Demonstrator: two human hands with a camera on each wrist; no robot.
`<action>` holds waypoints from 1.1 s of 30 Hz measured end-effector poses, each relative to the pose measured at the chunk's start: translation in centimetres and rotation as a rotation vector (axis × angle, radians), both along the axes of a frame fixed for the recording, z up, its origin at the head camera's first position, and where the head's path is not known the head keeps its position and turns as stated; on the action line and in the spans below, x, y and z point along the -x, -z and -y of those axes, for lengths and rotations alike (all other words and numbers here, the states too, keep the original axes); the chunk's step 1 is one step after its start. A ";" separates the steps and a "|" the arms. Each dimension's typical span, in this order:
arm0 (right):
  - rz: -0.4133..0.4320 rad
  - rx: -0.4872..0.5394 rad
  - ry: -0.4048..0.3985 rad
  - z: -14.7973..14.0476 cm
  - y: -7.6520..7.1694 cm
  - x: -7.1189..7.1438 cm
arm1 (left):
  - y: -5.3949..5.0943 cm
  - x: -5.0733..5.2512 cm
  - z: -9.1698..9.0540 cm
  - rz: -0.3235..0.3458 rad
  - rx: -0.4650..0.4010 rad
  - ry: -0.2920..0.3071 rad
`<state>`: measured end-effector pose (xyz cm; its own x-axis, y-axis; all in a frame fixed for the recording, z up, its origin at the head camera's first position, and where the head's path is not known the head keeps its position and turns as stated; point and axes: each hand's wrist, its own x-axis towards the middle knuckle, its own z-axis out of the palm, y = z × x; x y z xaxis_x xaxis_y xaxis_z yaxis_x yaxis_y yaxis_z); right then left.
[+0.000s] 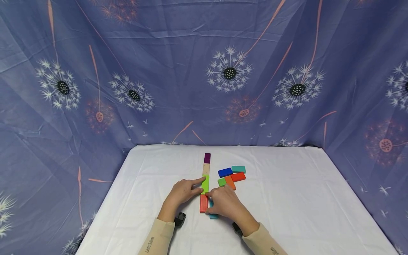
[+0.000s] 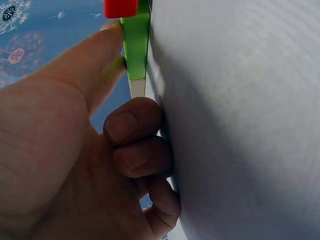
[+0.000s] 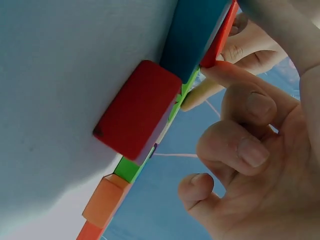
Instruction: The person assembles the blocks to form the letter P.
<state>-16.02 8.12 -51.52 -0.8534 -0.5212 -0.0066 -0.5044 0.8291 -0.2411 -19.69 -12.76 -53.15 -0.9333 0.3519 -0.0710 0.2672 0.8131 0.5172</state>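
A line of blocks runs away from the person: a red block (image 1: 204, 203) nearest, then a lime green block (image 1: 205, 185), a plain wooden block (image 1: 206, 169) and a purple block (image 1: 207, 158). The left hand (image 1: 183, 193) touches the green block's left side with index finger and thumb; its other fingers curl in the left wrist view. The right hand (image 1: 225, 202) pinches the red block, index finger at the far end, thumb at the near end. A teal block (image 1: 214, 216), partly hidden by that hand, lies right of the red one.
Right of the line lie a blue block (image 1: 225, 172), a second teal block (image 1: 238, 169), another red block (image 1: 238, 176), an orange block (image 1: 230, 182) and a small green block (image 1: 221, 182). In the right wrist view, a red block (image 3: 140, 110) shows close up. A patterned cloth hangs behind.
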 end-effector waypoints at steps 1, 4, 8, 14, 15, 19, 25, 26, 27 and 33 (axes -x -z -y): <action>-0.004 0.001 0.002 0.0 0.0 0.0 | 0.0 0.0 0.0 0.000 0.002 -0.001; -0.006 0.008 0.004 0.0 0.1 0.0 | 0.0 0.0 0.0 0.007 0.007 -0.008; 0.002 0.042 0.004 -0.4 0.2 0.1 | 0.0 0.0 -0.1 0.015 0.019 -0.010; 0.050 0.200 0.022 -1.7 -0.4 0.1 | 0.1 0.1 -0.1 0.011 0.024 -0.004; 0.067 0.237 0.028 -2.0 -0.5 0.1 | 0.2 0.1 0.0 0.008 0.024 -0.002; 0.116 0.337 0.061 -2.9 -0.8 -0.2 | 0.3 0.1 0.0 0.015 0.022 -0.008; 0.113 0.353 0.093 -4.3 -0.5 -0.6 | 0.2 0.0 -0.1 0.040 0.018 -0.025; 0.105 0.346 0.092 -4.5 -0.4 -0.8 | 0.2 0.0 -0.1 0.043 0.017 -0.027; 0.105 0.340 0.097 -4.6 -0.3 -0.9 | 0.2 0.0 -0.2 0.045 0.015 -0.029; 0.127 0.299 0.127 -5.4 0.3 -1.7 | -0.1 -0.2 -0.1 0.048 0.008 -0.036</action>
<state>-14.37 13.57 -51.80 -0.9138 -0.4056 0.0201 -0.3521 0.7667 -0.5369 -19.47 -12.61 -53.04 -0.9409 0.3171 -0.1187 0.2126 0.8262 0.5218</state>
